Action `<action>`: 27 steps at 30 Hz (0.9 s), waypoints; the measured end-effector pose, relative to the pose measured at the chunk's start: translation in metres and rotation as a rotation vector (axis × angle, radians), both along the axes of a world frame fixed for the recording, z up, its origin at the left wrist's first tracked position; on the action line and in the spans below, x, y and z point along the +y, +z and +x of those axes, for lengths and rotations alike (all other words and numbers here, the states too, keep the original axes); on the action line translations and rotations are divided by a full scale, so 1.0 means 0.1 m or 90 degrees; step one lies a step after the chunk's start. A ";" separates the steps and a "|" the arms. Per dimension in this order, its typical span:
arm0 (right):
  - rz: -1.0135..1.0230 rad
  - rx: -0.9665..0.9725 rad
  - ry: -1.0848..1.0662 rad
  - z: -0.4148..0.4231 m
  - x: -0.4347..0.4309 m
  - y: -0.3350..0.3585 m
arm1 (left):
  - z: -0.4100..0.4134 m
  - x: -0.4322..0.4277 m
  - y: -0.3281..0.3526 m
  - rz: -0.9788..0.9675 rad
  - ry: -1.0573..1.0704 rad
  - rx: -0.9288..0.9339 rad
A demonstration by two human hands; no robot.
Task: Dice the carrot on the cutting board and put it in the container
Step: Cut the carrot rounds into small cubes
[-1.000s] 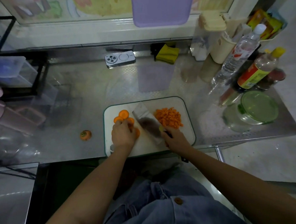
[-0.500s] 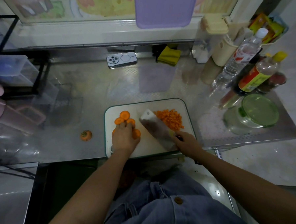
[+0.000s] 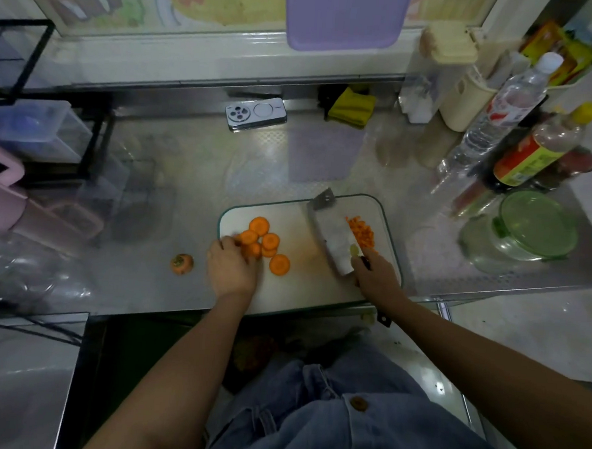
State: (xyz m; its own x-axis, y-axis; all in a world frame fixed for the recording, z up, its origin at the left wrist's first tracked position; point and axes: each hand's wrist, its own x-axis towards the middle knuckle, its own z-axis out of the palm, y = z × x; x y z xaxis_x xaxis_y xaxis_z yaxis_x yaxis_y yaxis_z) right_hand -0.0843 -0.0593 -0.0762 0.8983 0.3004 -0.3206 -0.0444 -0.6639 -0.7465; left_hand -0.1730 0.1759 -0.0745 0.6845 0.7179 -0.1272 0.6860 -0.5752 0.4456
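Our left hand (image 3: 232, 267) sits at the left edge of the cutting board (image 3: 305, 283), its fingers curled onto the nearest carrot slices (image 3: 269, 240) and holding them in place, though blur softens the fingertips. Our right hand (image 3: 377, 280) is clenched round the handle of the cleaver (image 3: 331, 236).

We see the carrot in two forms. On the board's left half lie round, bright orange discs, flat and overlapping in a loose cluster. They have no long axis of their own, and the cluster trails from the far side toward us, ending in one disc that lies apart (image 3: 279, 264). On the right half, a small heap of diced carrot (image 3: 362, 233) lies just beside the blade and is partly hidden by it.

The cleaver's long axis runs from the handle near us on the right up and away to the left, and its squared tip reaches the board's far edge. Its broad pale face is turned upward.

A cut-off carrot top (image 3: 181, 263) rests on the bench (image 3: 186, 191) left of the board. The glass container (image 3: 530, 233), with its green lid on, stands on the bench well apart to the right.
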 end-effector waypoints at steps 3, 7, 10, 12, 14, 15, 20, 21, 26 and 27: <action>0.057 0.060 0.008 0.01 0.14 0.05 | -0.03 0.08 -0.07 -0.049 0.021 0.004; 0.057 0.098 0.052 -0.03 0.26 0.02 | -0.04 0.12 -0.12 -0.084 0.002 0.008; 0.024 0.094 0.059 -0.05 0.31 -0.03 | -0.01 0.15 -0.14 -0.095 0.013 0.010; 0.015 0.092 0.064 -0.05 0.33 -0.05 | 0.01 0.15 -0.13 -0.082 0.005 0.024; 0.010 0.092 0.068 -0.05 0.34 -0.06 | 0.01 0.14 -0.10 -0.045 -0.021 0.027; 0.006 0.093 0.068 -0.06 0.34 -0.06 | 0.00 0.13 -0.09 -0.022 -0.036 0.023; -0.003 0.089 0.061 -0.06 0.36 -0.08 | -0.09 0.14 -0.04 0.083 -0.100 -0.050; -0.005 0.090 0.060 -0.06 0.36 -0.08 | -0.11 0.14 -0.03 0.101 -0.114 -0.056; -0.003 0.084 0.065 -0.06 0.36 -0.06 | -0.10 0.06 -0.01 0.105 -0.226 -0.067; -0.003 0.082 0.067 -0.06 0.35 -0.04 | -0.09 0.03 -0.02 0.112 -0.267 -0.058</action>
